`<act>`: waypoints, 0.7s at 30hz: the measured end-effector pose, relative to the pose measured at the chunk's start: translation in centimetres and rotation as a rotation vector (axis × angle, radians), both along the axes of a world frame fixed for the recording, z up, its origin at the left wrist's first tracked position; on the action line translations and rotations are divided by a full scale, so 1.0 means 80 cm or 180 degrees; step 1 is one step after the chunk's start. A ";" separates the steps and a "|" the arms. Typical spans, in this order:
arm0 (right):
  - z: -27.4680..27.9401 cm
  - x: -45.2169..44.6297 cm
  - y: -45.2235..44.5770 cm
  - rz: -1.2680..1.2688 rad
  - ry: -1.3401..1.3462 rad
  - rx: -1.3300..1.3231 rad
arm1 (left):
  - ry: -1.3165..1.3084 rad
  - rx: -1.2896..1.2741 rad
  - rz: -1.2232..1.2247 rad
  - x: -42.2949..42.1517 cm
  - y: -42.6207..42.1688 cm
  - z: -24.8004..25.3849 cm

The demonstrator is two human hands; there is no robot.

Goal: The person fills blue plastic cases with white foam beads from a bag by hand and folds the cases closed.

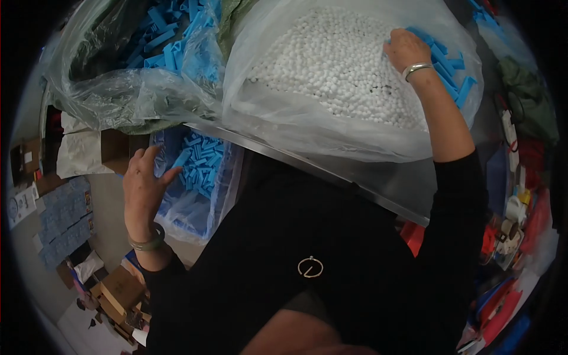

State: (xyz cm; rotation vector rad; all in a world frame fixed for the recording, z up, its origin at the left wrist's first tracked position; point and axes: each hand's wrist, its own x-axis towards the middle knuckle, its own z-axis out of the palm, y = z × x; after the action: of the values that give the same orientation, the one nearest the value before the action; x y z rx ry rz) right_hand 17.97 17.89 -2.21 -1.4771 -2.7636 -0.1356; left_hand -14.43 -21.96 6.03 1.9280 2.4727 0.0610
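My left hand [145, 183] is at the left with thumb and fingers apart, beside a blue crate [204, 222] lined with clear plastic. Many small blue plastic pieces [201, 165] lie inside that crate, and one blue piece [182, 158] shows close to my thumb and fingertips, apart from them as far as I can see. My right hand [408, 50] reaches into a translucent plastic bag [278, 127] full of small white balls [337, 65]. Its fingers are curled at the edge of some blue pieces [447, 62] on the balls; what they hold is hidden.
A larger clear and green bag [124, 94] with long blue pieces [168, 44] stands at upper left. The metal table edge [307, 163] runs in front of my body. Cardboard boxes [121, 290] are at lower left, and a cluttered surface with red items [535, 219] at right.
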 end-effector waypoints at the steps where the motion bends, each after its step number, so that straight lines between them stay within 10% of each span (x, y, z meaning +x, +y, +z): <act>1: -0.011 0.002 0.011 0.0063 0.0026 0.0017 | -0.0221 0.0192 0.0060 0.007 0.006 0.002; 5: 0.021 -0.002 -0.003 0.0183 -0.0087 0.0123 | -0.1847 0.0451 0.0632 0.031 0.043 0.012; 12: -0.011 -0.007 -0.005 -0.0418 -0.0337 0.0095 | -0.1890 0.1212 -0.0213 0.042 0.092 0.010; 21: -0.019 -0.123 -0.084 0.0517 0.1717 -0.1830 | -0.1888 0.1521 -0.0833 0.067 0.127 0.027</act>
State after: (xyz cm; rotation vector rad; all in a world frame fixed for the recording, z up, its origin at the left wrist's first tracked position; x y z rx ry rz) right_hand 8.13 11.16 -3.76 -1.1072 -2.5327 0.9743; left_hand -9.03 -11.81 8.21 1.9659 1.9089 1.1251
